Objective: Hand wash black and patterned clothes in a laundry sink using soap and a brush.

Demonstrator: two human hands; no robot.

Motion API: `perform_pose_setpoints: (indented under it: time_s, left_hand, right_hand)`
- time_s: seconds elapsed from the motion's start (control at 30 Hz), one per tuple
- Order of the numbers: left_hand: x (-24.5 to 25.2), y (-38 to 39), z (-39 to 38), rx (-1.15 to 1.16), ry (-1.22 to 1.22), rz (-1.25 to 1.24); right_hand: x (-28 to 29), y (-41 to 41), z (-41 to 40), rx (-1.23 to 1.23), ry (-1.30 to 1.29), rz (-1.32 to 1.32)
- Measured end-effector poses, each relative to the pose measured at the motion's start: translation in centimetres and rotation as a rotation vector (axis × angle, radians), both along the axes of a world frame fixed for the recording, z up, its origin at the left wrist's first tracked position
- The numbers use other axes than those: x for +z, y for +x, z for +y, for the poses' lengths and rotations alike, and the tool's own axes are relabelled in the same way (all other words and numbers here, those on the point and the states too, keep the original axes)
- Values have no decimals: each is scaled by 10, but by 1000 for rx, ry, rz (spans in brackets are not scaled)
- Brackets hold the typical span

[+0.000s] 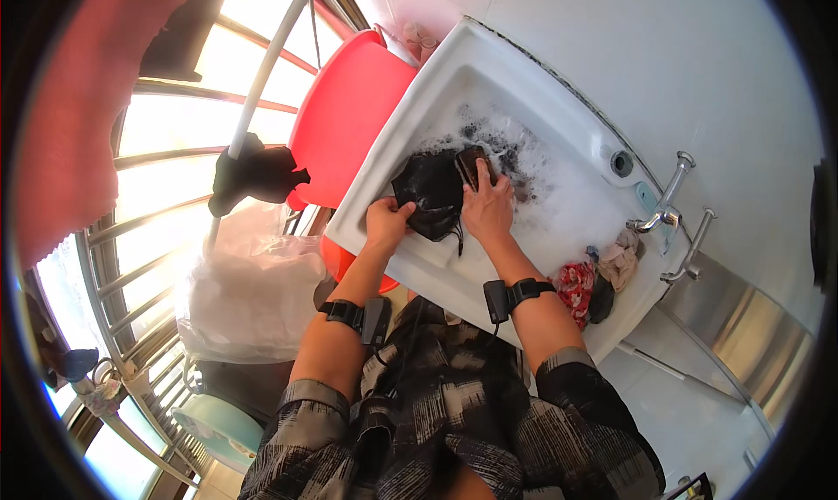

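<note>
A white laundry sink (pixel 425 100) filled with suds lies before me. Over its near left part is a wet black cloth item (pixel 425 189), with a thin cord hanging from its lower edge. My left hand (pixel 387 221) pinches the left edge of this cloth between thumb and fingers. In my right hand (pixel 488 205) is a dark brown scrub brush (pixel 473 162), held against the cloth's right side. The brush's underside is hidden. White foam (pixel 556 192) spreads to the right of both hands, with darker water showing near the brush.
A chrome tap (pixel 664 215) juts over the sink's right end. Red patterned cloth (pixel 575 290) and a beige cloth (pixel 619 261) lie at the near right corner. A large red basin (pixel 353 113) leans beside the sink's left side. Left of that, black cloth (pixel 255 172) hangs on a white pole (pixel 272 61).
</note>
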State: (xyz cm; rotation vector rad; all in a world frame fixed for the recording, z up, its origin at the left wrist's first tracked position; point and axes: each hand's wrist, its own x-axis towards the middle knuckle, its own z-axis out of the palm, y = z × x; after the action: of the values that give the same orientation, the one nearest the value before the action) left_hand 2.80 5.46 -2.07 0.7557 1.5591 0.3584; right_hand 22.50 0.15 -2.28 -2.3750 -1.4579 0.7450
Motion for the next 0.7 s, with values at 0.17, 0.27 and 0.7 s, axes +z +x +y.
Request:
perform_pose_setpoints:
  time_s: [0.17, 0.27, 0.7]
  left_hand:
    - [13, -2, 8, -353, 163, 389]
    - [37, 18, 2, -597, 624, 566]
    - [52, 65, 58, -1573, 877, 435]
  right_hand:
    - [-24, 52, -47, -70, -18, -161]
    - [-31, 69, -90, -77, -67, -129]
    - [-29, 79, -120, -17, -118, -9]
